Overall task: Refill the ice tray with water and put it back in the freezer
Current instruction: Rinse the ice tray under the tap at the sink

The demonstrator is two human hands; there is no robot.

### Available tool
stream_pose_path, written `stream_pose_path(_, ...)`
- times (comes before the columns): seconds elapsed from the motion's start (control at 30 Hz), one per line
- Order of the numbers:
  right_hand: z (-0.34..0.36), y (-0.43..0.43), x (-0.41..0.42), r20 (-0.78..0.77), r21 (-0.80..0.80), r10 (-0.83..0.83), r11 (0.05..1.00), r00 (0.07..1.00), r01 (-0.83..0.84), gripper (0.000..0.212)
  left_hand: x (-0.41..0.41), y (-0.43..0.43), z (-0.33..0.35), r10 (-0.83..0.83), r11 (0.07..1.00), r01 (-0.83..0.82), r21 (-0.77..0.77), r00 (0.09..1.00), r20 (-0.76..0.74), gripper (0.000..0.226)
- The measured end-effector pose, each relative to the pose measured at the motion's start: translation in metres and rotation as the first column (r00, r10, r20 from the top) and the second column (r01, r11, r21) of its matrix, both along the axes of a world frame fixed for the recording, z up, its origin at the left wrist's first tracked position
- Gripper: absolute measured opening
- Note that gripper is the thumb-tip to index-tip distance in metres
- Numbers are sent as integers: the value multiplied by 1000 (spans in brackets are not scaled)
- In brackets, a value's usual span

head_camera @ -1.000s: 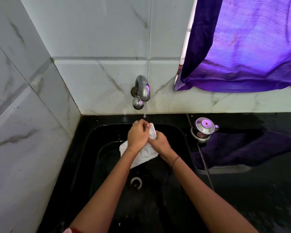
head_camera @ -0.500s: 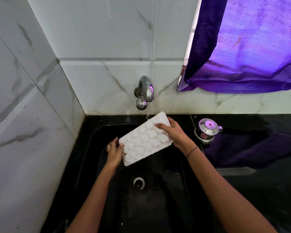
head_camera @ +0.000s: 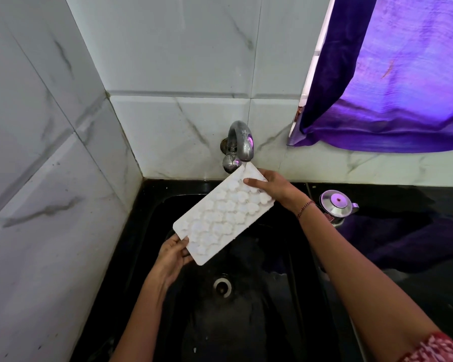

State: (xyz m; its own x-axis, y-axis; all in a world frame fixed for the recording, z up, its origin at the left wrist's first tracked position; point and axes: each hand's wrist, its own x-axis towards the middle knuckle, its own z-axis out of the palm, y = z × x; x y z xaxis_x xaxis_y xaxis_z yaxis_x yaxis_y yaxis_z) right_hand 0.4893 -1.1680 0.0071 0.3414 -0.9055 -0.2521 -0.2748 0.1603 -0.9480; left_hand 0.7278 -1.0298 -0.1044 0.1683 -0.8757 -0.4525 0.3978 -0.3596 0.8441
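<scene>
A white ice tray (head_camera: 224,214) with several small shaped cups is held flat and slanted over the black sink (head_camera: 246,322). Its far corner sits right under the metal tap (head_camera: 239,142) on the tiled wall. My left hand (head_camera: 171,253) grips the tray's near left corner. My right hand (head_camera: 275,188) grips the far right end, thumb lying across the top. I cannot tell whether water is running from the spout.
A steel pot with a lid (head_camera: 336,203) stands on the wet black counter (head_camera: 403,257) right of the sink. A purple curtain (head_camera: 392,82) hangs above it. White marble tiles (head_camera: 50,178) close off the left and back. The sink drain (head_camera: 222,286) lies below the tray.
One second ago both hands were bunched together on the tray under the tap. They have spread apart to opposite ends, and the tray now lies open-faced and raised towards the spout.
</scene>
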Motion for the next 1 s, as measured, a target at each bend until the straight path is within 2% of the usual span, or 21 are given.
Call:
stream_pose_path(0.07, -2, -6, 7, -123, -163, -2, 987, 992, -18, 36, -3, 2, 0, 52, 998, -52, -21, 999, -17, 23)
stream_pose_path(0.13, -8, -11, 18, -363, -370, -86, 927, 928, -59, 43, -9, 2, 0, 88, 995, -89, -41, 996, -28, 21)
stream_pose_path(0.2, -17, -6, 29, -576, -554, -244, 818, 780, -154, 49, -16, 1, 0, 115, 992, -118, -54, 992, -59, 20)
stream_pose_path(0.3, -29, 5, 38, -667, -697, -443, 656, 599, -290, 67, -22, 1, -1, 161, 985, -167, -49, 982, -94, 20)
stream_pose_path(0.4, -43, 16, 41, -735, -670, -467, 611, 491, -422, 77, -28, 3, -4, 176, 982, -182, -40, 977, -119, 20)
stream_pose_path(0.5, -63, 39, 50, -772, -631, -412, 592, 484, -502, 80, -40, 0, -5, 165, 985, -171, -32, 976, -139, 20)
stream_pose_path(0.63, -94, 87, 64, -828, -560, -296, 488, 477, -669, 76, -57, -7, -2, 144, 986, -156, -57, 974, -172, 24)
stream_pose_path(0.7, -102, 101, 61, -851, -525, -225, 406, 475, -748, 73, -60, -9, -1, 149, 983, -166, -81, 972, -179, 27)
stream_pose_path(0.77, -103, 99, 50, -873, -487, -161, 284, 460, -826, 67, -59, -9, -2, 160, 981, -175, -83, 973, -165, 26)
stream_pose_path(0.83, -97, 84, 35, -900, -434, -116, 144, 420, -889, 62, -58, -8, -1, 145, 984, -158, -80, 978, -153, 24)
stream_pose_path(0.9, -86, 67, 22, -919, -386, -115, 66, 377, -920, 62, -58, -9, 0, 147, 984, -160, -81, 978, -147, 26)
stream_pose_path(0.93, -80, 59, 16, -919, -383, -134, 70, 372, -921, 63, -57, -10, 1, 160, 982, -173, -79, 977, -143, 27)
stream_pose_path(1.0, -65, 39, 4, -904, -411, -189, 141, 383, -901, 65, -53, -11, 2, 181, 979, -191, -74, 976, -123, 27)
